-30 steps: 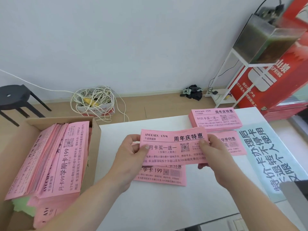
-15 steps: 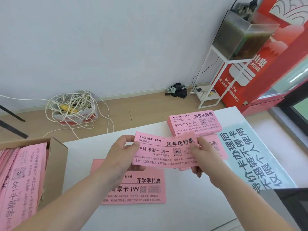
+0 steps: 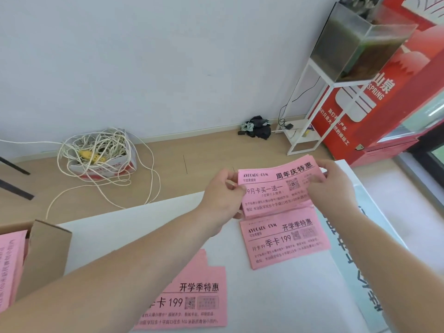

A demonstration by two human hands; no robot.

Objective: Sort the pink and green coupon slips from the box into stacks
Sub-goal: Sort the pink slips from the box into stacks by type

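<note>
Slip (image 3: 271, 192), pink, hangs over the bench's (image 3: 134, 227) far edge, pinched at its ends by the left hand (image 3: 223, 192) and right hand (image 3: 332, 188). Just nearer lies a near stack (image 3: 286, 243), then a front stack (image 3: 192, 301); the box (image 3: 45, 253) stands far left.

Table (image 3: 144, 227): cardboard box (image 3: 45, 255) at its left edge, boxed slips (image 3: 9, 265) inside.
Far side, right of centre: bundle of slips (image 3: 276, 188) held between left hand (image 3: 223, 193) and right hand (image 3: 331, 188), one at each end. Unclear whether it touches anything beneath.
Just in front: second stack (image 3: 283, 243), flat on the table.
Nearer and left: nearest slips (image 3: 192, 304), partly under the left forearm.
Printed sheet (image 3: 355, 260) along the table's right side.
Floor behind: cable box (image 3: 101, 157) left, cloth bundle (image 3: 257, 127) centre, stand (image 3: 310, 131) right with tank (image 3: 355, 44) on top.
</note>
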